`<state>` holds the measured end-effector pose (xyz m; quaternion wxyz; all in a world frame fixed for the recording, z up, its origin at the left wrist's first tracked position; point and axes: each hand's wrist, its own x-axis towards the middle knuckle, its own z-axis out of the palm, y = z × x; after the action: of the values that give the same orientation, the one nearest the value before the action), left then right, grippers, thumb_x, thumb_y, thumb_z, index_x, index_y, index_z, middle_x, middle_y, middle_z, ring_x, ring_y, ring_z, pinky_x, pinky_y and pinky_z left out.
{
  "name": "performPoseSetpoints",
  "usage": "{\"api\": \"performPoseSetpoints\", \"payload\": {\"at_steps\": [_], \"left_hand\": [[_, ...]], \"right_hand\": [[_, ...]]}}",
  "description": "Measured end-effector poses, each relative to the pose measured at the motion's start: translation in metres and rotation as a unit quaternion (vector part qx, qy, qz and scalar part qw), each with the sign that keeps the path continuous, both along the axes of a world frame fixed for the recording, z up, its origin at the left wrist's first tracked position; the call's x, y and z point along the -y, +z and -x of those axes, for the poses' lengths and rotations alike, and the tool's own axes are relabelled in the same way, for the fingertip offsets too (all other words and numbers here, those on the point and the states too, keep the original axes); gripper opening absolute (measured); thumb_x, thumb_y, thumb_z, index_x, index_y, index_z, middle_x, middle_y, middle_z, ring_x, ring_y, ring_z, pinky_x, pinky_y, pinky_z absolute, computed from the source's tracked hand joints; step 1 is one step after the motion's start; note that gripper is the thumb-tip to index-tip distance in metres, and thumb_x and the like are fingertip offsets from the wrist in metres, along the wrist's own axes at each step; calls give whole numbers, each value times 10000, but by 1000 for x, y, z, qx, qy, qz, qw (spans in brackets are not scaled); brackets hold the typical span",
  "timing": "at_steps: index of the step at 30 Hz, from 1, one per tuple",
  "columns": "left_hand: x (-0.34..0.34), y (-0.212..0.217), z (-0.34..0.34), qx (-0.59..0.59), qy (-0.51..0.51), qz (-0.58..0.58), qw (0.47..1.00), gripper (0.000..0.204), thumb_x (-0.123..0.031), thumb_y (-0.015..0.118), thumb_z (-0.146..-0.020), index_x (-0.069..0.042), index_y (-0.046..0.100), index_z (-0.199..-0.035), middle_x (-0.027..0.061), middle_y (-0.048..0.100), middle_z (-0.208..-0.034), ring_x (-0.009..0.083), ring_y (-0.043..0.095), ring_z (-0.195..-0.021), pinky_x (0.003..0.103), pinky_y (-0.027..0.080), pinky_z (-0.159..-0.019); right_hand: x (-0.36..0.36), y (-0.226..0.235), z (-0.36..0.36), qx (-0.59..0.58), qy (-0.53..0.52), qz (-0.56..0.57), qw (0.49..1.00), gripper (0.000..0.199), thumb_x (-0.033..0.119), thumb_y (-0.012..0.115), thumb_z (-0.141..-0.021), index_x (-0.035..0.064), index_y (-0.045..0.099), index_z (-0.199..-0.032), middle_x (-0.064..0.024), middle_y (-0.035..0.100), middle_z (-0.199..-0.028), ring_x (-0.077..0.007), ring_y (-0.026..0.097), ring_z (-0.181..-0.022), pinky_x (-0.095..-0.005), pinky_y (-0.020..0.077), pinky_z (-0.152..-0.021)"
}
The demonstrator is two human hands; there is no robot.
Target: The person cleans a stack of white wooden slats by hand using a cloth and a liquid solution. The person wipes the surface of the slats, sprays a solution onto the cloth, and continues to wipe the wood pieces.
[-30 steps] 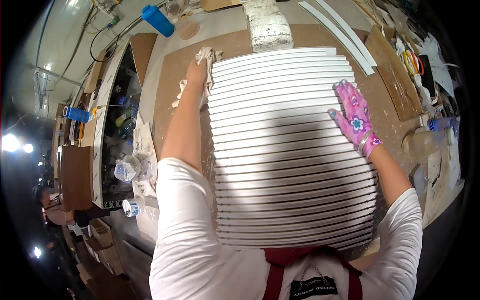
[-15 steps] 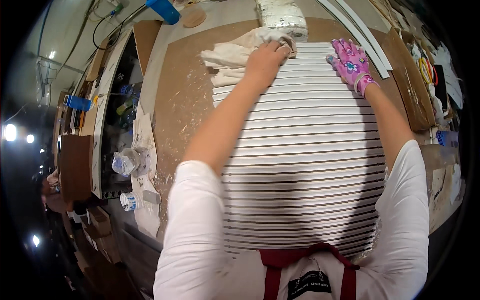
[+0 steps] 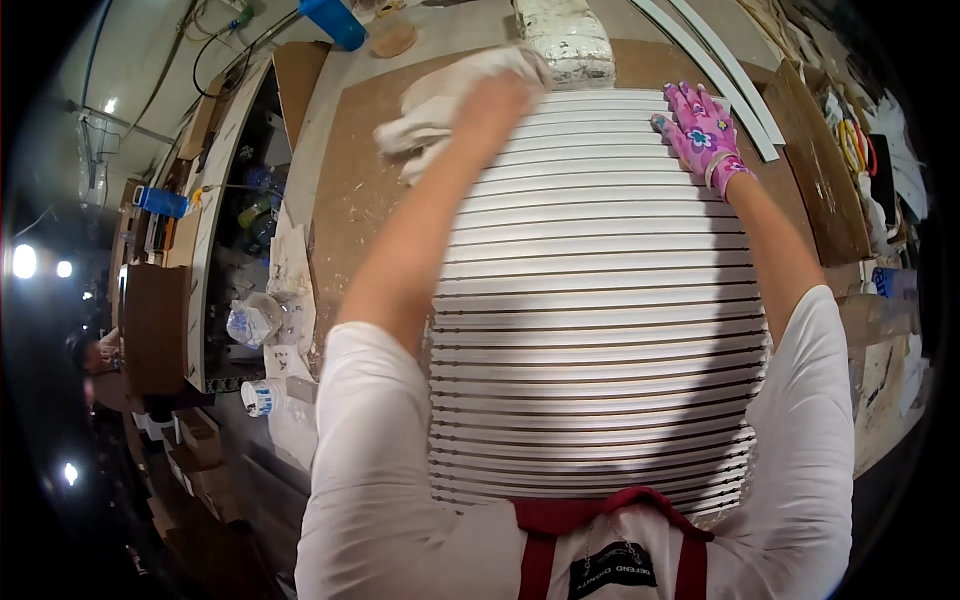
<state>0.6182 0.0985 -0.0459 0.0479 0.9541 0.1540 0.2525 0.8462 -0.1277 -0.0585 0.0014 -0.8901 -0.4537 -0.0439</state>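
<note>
Many white slats [image 3: 600, 235] lie side by side across the work table, forming a ribbed panel with dark gaps between them. My bare left hand [image 3: 497, 98], smeared by motion, grips a crumpled off-white cloth [image 3: 425, 110] at the far left corner of the slats. Part of the cloth hangs over past their left ends. In a pink flowered glove, my right hand [image 3: 702, 130] rests flat on the far right ends of the slats with its fingers spread.
A brown board [image 3: 365, 180] with pale flecks lies under the slats. Beyond them stands a white wrapped block [image 3: 567, 45]. Two long white strips [image 3: 725, 85] lie at the far right, near a cardboard box [image 3: 820, 165]. A small white tub [image 3: 257, 398] and a blue container [image 3: 333, 22] are on the left.
My left hand has swept leftward with the cloth, off the middle of the far slats toward their left ends. My right hand stays nearly in place.
</note>
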Motion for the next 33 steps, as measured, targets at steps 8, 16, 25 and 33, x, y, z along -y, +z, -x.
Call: {"api": "performPoseSetpoints", "payload": {"at_steps": [8, 16, 25, 33], "left_hand": [[-77, 1, 77, -148, 236, 14, 960, 257, -136, 525, -888, -91, 651, -1108, 141, 650, -1095, 298, 603, -1024, 398, 492, -847], [-85, -44, 72, 120, 195, 322, 919, 331, -148, 541, -899, -18, 600, -1198, 204, 639, -1147, 324, 620, -1020, 369, 464, -901], [12, -8, -6, -24, -39, 3, 999, 229, -74, 561, -863, -93, 651, -1073, 141, 625, -1060, 354, 586, -973, 416, 480, -835], [-26, 21, 80, 51, 164, 41, 984, 269, -171, 555, -910, -46, 632, -1135, 160, 643, -1085, 343, 614, -995, 405, 485, -860]], "right_hand": [[16, -7, -12, 53, -4, -9, 999, 667, 576, 330, -954, 159, 315, -1474, -109, 304, -1528, -296, 219, -1434, -424, 177, -1156], [3, 0, 1, 8, 3, 6, 1000, 626, 545, 298, -972, 203, 260, -1495, -67, 248, -1555, -259, 169, -1453, -455, 152, -1158], [-2, -7, -1, 12, 4, 17, 1000, 632, 552, 278, -976, 206, 240, -1504, -55, 219, -1567, -244, 143, -1460, -461, 133, -1167], [1, -10, -5, 28, -7, 31, 999, 619, 535, 289, -977, 202, 256, -1497, -52, 226, -1565, -241, 156, -1457, -459, 138, -1168]]}}
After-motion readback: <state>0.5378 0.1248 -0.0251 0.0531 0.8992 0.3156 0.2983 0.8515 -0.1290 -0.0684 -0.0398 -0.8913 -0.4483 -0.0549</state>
